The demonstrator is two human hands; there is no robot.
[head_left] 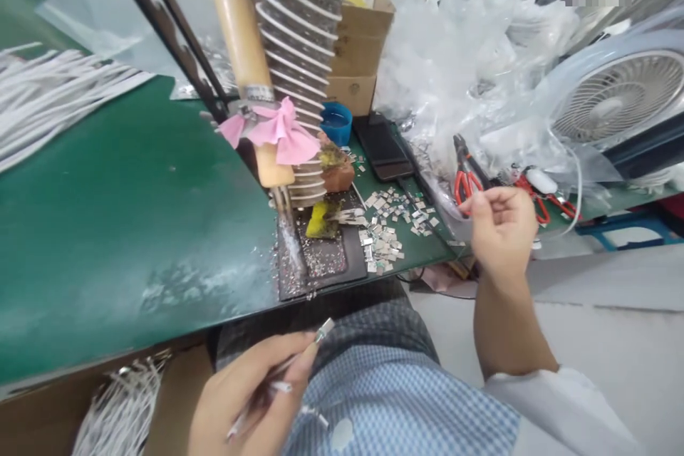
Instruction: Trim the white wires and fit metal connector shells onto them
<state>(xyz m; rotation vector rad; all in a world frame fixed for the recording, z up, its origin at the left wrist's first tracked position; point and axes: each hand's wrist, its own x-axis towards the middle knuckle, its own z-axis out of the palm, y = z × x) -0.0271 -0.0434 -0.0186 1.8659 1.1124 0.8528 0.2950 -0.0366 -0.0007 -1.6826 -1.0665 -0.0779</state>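
Observation:
Low in front of my body, my left hand (256,392) pinches a small metal-ended connector (324,329) between thumb and forefinger. Thin white cable ends also show inside that hand. My right hand (502,228) is raised at the table's right side with thumb and fingers pinched together; whatever may be between them is too small to make out. Just beyond it lie red-handled pliers (466,182). A soldering iron with a wooden handle (243,43) and pink cloth (283,132) is fixed tip down above a dark, speckled tray (355,256).
Loose small connectors (385,239) are scattered beside the tray near a yellow sponge (320,219). Behind stand a ribbed hose (302,28), a blue cup (336,125), a phone (383,146) and a fan (620,100). White cables (58,96) lie left; more fill a box (184,392) below.

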